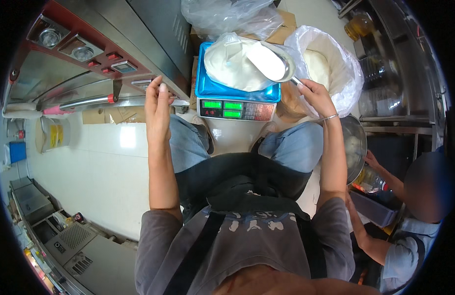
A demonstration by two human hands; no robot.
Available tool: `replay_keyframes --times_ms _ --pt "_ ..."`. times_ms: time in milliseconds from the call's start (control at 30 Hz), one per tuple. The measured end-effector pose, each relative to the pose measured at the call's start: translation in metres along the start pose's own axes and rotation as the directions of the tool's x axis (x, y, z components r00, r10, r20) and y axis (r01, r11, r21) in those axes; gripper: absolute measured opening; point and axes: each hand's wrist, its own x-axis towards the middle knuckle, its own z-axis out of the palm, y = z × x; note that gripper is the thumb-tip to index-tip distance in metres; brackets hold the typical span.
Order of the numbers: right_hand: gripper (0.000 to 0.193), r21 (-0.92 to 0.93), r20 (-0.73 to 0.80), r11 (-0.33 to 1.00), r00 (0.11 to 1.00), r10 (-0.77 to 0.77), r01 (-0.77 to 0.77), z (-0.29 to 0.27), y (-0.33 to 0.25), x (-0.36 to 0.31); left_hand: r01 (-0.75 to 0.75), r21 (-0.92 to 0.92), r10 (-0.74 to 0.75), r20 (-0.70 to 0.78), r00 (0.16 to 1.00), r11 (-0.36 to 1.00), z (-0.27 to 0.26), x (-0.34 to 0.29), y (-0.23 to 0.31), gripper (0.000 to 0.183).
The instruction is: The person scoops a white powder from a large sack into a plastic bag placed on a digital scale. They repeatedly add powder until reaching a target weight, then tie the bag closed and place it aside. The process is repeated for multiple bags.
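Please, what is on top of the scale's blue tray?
A plastic bag with white contents lies on the blue tray. A filled metal scoop is over the bag. The tray's surface under the bag is covered and cannot be seen.

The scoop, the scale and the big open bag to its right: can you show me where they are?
Scoop [288, 69], head view: its metal back end.
Scale [237, 110], head view: its front panel.
Big open bag [346, 69], head view: its plastic side.
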Motion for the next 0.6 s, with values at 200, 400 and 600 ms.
replay_keyframes --times_ms 200,400,600 --pt "0.022 0.071 -0.008 0.997 0.999 -0.035 0.036 0.001 0.006 -0.009 0.042 -0.006 -0.042 -0.041 0.998 0.999 -0.015 -0.014 -0.011 0.036" --pt "0.023 0.116 -0.022 0.991 0.998 -0.064 0.066 0.0 0.011 -0.016 0.037 -0.034 -0.038 -0.026 0.999 0.999 -0.02 -0.023 -0.016 0.036" --pt "0.022 0.302 -0.152 0.949 0.987 -0.045 0.09 -0.027 0.014 -0.035 0.051 -0.016 -0.052 -0.038 0.998 0.999 -0.017 -0.027 -0.015 0.033"
